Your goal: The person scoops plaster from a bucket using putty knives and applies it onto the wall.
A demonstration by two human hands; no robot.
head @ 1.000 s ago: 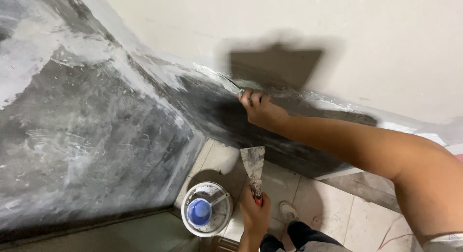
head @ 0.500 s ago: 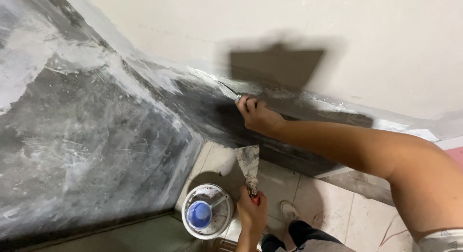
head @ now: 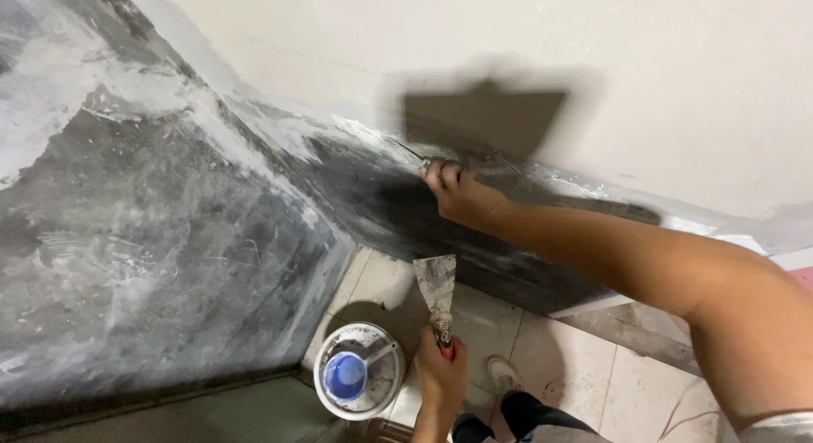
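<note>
My right hand (head: pixel 457 193) reaches across from the right and grips a wide plastering blade (head: pixel 417 157). The blade's thin edge presses on the wall where white plaster meets a dark grey wet patch (head: pixel 381 206). The blade throws a large square shadow (head: pixel 483 121) on the white wall above. Lower down, my left hand (head: pixel 440 379) holds a red-handled putty knife (head: pixel 436 290) upright, its blade smeared with grey plaster.
A white bucket (head: pixel 326 358) with a blue cup (head: pixel 345 377) inside stands on the tiled floor (head: pixel 593 375) by the wall corner. The rough grey wall (head: pixel 152 240) fills the left. My shoes (head: pixel 504 375) are near the bucket.
My right hand has shifted only slightly along the plaster edge. My left hand keeps the putty knife in about the same place.
</note>
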